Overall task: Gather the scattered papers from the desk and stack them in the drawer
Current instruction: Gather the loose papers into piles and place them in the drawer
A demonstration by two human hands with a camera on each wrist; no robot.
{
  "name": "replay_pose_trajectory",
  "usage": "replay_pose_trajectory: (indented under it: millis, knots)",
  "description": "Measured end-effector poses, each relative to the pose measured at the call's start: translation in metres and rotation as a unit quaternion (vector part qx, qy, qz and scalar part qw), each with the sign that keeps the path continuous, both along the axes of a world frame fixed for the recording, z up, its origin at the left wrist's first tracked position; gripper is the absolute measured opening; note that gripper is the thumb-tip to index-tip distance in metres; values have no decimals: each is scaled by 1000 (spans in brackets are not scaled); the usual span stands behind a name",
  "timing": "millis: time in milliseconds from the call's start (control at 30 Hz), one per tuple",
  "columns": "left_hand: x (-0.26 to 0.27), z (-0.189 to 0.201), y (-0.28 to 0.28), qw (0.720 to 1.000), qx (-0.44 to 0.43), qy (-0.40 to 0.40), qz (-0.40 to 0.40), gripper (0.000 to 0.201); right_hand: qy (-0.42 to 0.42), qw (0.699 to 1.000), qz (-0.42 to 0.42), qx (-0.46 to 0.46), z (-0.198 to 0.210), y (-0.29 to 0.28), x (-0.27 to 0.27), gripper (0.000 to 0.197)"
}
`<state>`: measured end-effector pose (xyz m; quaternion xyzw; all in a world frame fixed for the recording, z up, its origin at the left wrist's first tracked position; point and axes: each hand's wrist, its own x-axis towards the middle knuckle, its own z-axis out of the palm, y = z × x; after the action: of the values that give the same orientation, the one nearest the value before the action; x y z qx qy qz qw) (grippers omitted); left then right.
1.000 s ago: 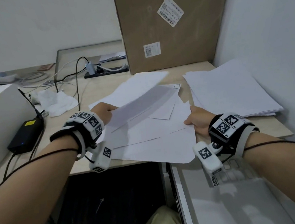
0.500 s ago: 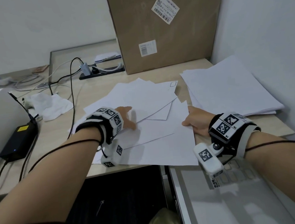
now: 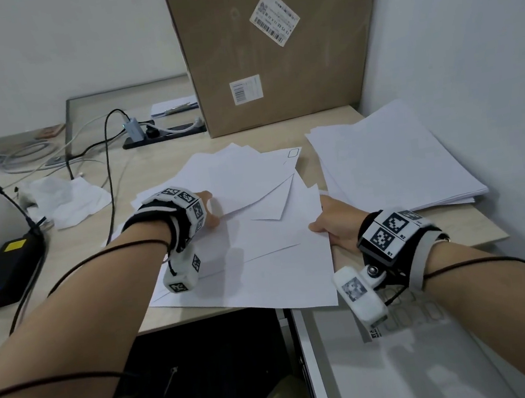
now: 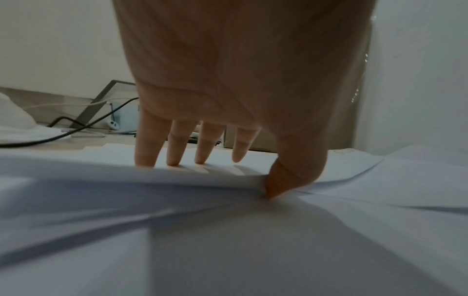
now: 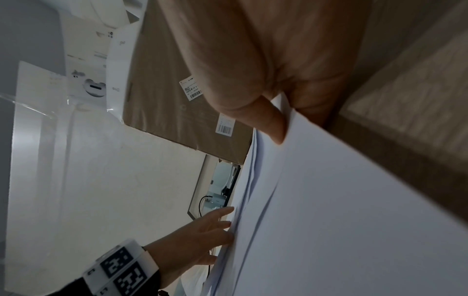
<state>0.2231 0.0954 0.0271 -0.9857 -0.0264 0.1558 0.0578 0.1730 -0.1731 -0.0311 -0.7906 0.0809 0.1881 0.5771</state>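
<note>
— Since a second ago the left hand (image 3: pixel 204 211) has dropped the sheet it was lifting and slid inward; it now lies on the scattered papers (image 3: pixel 258 232), further right than before. Those papers look more bunched toward the middle of the surface (image 3: pixel 457 234), with less spread on the left.

— And the right hand (image 3: pixel 333 223)?

— Hardly moved. From the head view it keeps its place at the right edge of the pile, thumb on top, fingers tucked under the sheets. The drawer (image 3: pixel 407 363) stands pulled out below it, pale inside, with no loose sheet from the pile in it. A tidier stack of paper (image 3: pixel 392 166) lies to the right by the wall, and a tall cardboard box (image 3: pixel 269 49) stands behind.

— What does the left wrist view give you?

— The left hand (image 4: pixel 228 80) has its fingers (image 4: pixel 174 148) straight and spread, tips pressing down on the papers (image 4: pixel 228 230). The thumb digs into a fold where one sheet edge buckles up. So that grip is released, flat and pushing, not clenched round anything.

— And the right wrist view?

— The right hand (image 5: pixel 266 60) pinches the edge of the papers (image 5: pixel 354 200), thumb on one face and the rest of the hand behind, so its grip is grasping them. The sheets fan slightly along that edge. Across the pile you can see the left hand (image 5: pixel 202 236), fingers extended against the far side, with the cardboard box (image 5: pixel 164 100) beyond.
</note>
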Motion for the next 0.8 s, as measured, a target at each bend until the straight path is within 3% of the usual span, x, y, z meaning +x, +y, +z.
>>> replay_pose_trajectory:
  millis: [67, 100, 233, 533, 800]
  knots:
    - [-9, 9, -4, 1000, -1, 9, -5, 58, -4, 1000, 6, -4, -2, -1, 1, 59]
    - [-11, 12, -5, 1000, 1, 13, -7, 56, -6, 1000, 8, -5, -3, -1, 2, 59]
    - [-14, 13, -3, 999, -3, 24, -22, 64, -9, 1000, 16, -4, -13, -5, 9, 61]
    - [-17, 13, 6, 999, -24, 37, -28, 81, -23, 999, 33, 7, 5, -1, -7, 63]
    - [-21, 15, 2, 999, -15, 28, -36, 82, -18, 999, 18, 40, 9, -2, -15, 67]
